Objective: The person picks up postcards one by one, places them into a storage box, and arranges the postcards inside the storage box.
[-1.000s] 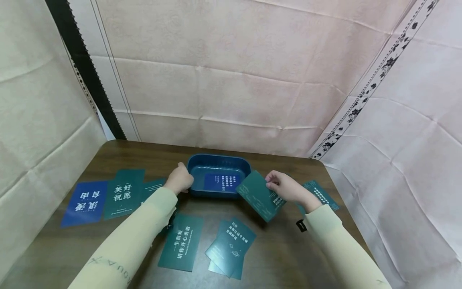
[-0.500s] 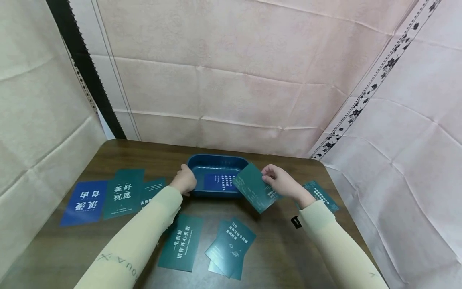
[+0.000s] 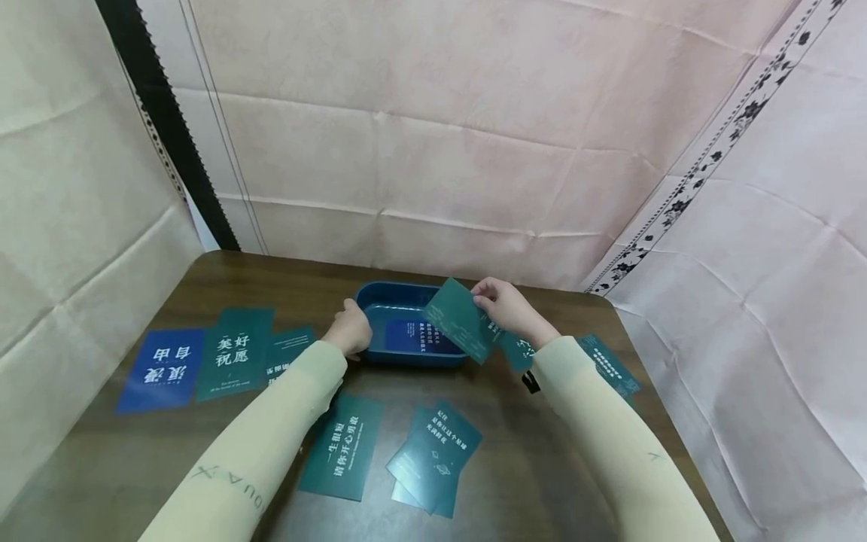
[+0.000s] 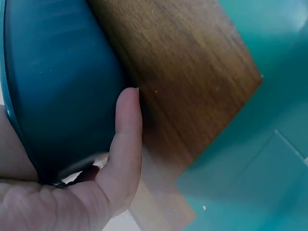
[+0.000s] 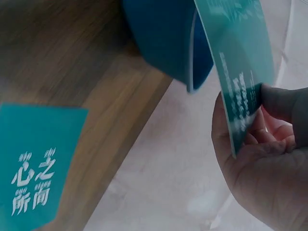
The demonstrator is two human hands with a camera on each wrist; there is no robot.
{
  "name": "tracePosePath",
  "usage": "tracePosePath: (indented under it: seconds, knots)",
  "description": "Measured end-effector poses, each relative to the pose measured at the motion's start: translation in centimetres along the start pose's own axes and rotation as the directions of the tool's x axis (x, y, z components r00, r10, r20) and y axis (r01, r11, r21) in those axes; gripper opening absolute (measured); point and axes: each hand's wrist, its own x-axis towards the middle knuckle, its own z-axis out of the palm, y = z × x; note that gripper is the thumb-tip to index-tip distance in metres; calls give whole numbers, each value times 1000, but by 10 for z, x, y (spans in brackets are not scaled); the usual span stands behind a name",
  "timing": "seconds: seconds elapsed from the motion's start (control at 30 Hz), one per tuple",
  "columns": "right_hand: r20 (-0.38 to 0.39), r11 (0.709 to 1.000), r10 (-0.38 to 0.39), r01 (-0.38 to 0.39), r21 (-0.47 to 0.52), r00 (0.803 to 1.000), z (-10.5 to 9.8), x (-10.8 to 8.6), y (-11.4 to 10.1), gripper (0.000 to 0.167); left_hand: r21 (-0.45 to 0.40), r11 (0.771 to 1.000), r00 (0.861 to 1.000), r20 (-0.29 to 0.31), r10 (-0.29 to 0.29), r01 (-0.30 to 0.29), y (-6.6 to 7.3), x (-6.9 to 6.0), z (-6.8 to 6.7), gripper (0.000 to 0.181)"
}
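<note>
A dark blue plastic tub (image 3: 396,295) stands near the table's back edge, with a blue printed card (image 3: 413,336) lying inside. My left hand (image 3: 348,330) grips the tub's left end; in the left wrist view the thumb (image 4: 128,113) lies along the outer wall, while the other fingers are mostly hidden. With thumb and fingers my right hand (image 3: 504,307) pinches a green printed card (image 3: 455,316) by one edge. That card is tilted over the tub's right end. The right wrist view shows the held card (image 5: 236,72) slightly bowed beside the tub (image 5: 163,38).
On the left lie a blue card (image 3: 161,369) and green cards (image 3: 237,350), one partly behind the left sleeve. In front are a green card (image 3: 343,448) and overlapping green cards (image 3: 436,455). More green cards (image 3: 606,365) lie at right. Cloth (image 3: 474,188) hangs behind the table.
My right hand has moved left and away from me, bringing the green card over the tub's right end. Another green card on the table now shows beneath the right wrist. The left hand stays at the tub.
</note>
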Motion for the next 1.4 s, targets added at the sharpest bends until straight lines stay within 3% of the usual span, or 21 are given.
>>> tracePosePath:
  seconds: [0.57, 0.97, 1.4]
  knots:
    - [-49, 999, -39, 39, 4, 998, 19, 38, -19, 14, 22, 1000, 1000, -9, 2, -1, 2, 2, 5, 73]
    - [69, 988, -76, 84, -127, 995, 57, 48, -32, 12, 49, 999, 1000, -9, 8, -8, -3, 4, 5, 74]
    - [144, 978, -126, 147, -146, 982, 66, 46, -36, 16, 70, 998, 1000, -29, 9, -7, -1, 0, 2, 72]
